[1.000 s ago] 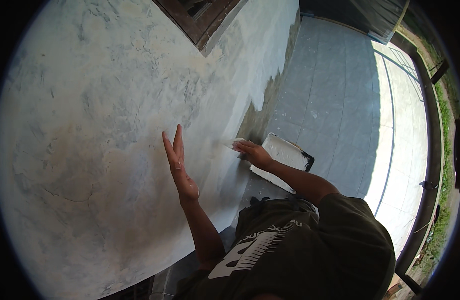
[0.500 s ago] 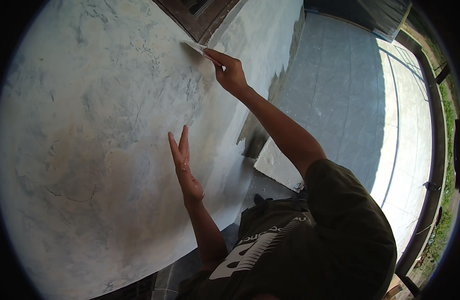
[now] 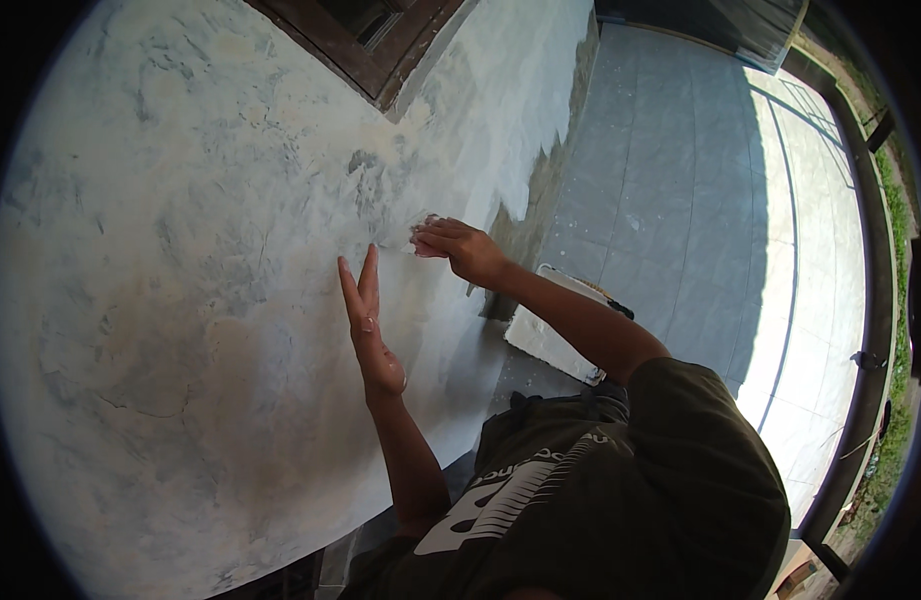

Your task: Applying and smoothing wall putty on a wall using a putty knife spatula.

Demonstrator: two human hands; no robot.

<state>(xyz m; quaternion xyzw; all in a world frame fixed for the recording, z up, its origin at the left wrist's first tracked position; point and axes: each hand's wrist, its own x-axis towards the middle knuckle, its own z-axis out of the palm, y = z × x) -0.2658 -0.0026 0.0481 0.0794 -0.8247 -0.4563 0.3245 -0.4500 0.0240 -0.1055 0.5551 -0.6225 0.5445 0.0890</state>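
My left hand (image 3: 372, 335) is raised beside the mottled white wall (image 3: 180, 250), fingers extended and parted, with white smears on it. My right hand (image 3: 465, 250) grips a pale, flat scraper (image 3: 422, 226), its fingers wrapped at the tool, just right of and slightly above my left fingertips. The scraper is close to the wall; whether it touches is hard to tell. Below my right forearm lies a white, paste-covered tray (image 3: 540, 335) with a dark edge, on the floor beside the wall's foot and partly hidden by my arm.
A brown window frame (image 3: 400, 60) is set in the wall above my hands. A grey tiled floor (image 3: 660, 200) runs along the right, partly sunlit, bordered by a dark ledge (image 3: 860, 260) with grass beyond. A dark panel (image 3: 700, 30) stands at the far top.
My right hand with the scraper rose to the window's lower corner half a second ago and has since come down beside my left fingertips. My left hand has barely moved.
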